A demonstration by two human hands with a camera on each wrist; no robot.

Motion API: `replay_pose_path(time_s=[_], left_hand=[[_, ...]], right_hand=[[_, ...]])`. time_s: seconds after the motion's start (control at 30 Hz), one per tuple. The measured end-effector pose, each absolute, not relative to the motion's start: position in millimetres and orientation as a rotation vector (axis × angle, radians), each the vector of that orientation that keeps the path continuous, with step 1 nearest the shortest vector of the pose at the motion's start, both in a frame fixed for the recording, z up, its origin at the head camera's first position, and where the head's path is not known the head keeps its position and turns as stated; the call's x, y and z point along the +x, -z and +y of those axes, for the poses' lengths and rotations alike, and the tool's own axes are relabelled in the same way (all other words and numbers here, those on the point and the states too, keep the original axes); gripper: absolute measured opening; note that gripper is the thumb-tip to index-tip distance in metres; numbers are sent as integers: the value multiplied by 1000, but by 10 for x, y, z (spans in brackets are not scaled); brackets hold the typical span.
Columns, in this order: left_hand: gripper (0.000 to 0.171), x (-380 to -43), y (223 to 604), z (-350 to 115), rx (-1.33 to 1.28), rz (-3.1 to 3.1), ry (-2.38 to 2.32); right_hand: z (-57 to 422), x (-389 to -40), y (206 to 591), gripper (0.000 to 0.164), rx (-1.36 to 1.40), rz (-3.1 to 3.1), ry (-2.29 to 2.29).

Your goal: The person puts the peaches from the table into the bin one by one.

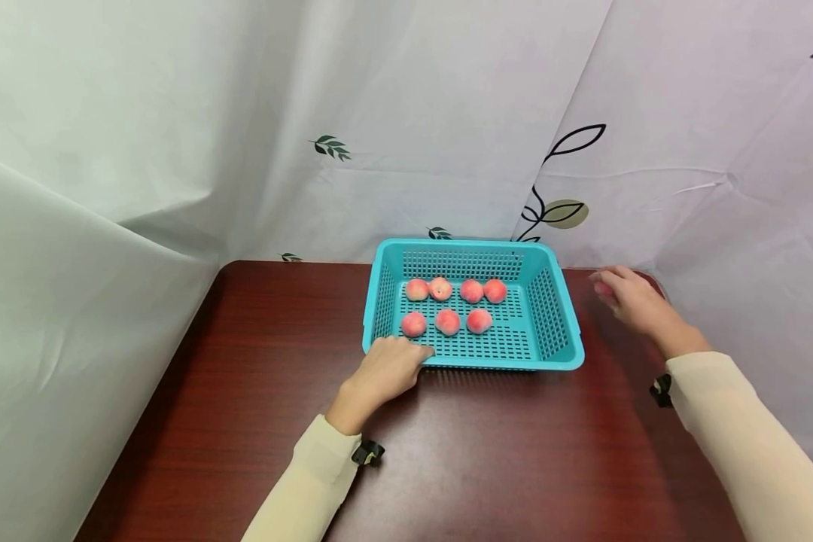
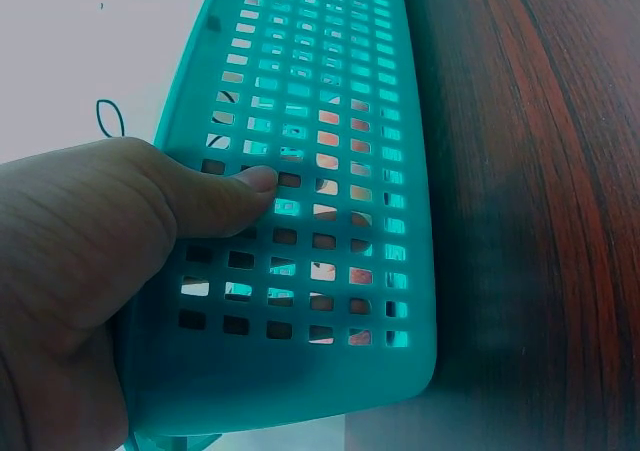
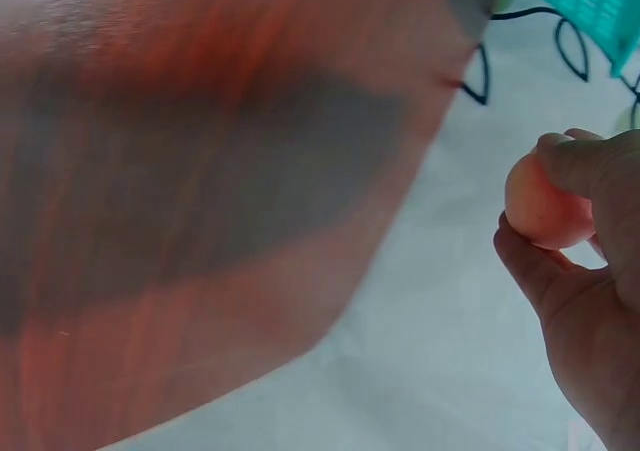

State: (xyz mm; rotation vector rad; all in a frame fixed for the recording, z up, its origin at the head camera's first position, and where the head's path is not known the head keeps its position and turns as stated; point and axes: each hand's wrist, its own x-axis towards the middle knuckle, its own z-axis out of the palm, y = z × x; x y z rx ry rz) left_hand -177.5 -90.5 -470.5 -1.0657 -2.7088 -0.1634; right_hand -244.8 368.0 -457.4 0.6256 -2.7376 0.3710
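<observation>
A turquoise plastic basket [image 1: 559, 366] with slotted walls stands toward the back of the table. Several pink-red peaches [image 1: 448, 322] lie on its floor in two rough rows. My left hand [image 1: 391, 366] grips the near rim at its left part; in the left wrist view the thumb [image 2: 225, 199] presses the outside of the slotted wall. Off the basket's right side, my right hand [image 1: 633, 301] holds one peach [image 3: 545, 206] between thumb and fingers, above the table's far right corner. That peach is mostly covered by the hand in the head view.
The dark red-brown wooden table [image 1: 501, 459] reaches back to a white cloth [image 1: 413, 90] with printed leaves. More white cloth [image 1: 772, 248] hangs close along the right side, near the right hand. Another hanging sheet [image 1: 74, 301] borders the table on the left.
</observation>
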Motion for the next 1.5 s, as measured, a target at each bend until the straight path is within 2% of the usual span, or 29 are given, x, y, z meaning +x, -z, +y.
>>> replay_pose_path(time_s=[0.5,0.77,1.17,1.5], left_hand=[[33,-1780,4703,-891,-1072,-2695,153],[35,-1769,4668,-884,-1060,-2709,178],[34,-1770,4688,-896,-1067,-2708,178],[34,-1771,4703,-908,-1061,-2723,183]], right_hand=[[3315,-2461,4276,35,847,-2438,-386],[3045,-2452,4153,43,991,-2349,-392],[2748,-2480,4116,31,1122,-2443,-376],[2501,-2529,4094,35,1173,-2645,-335]])
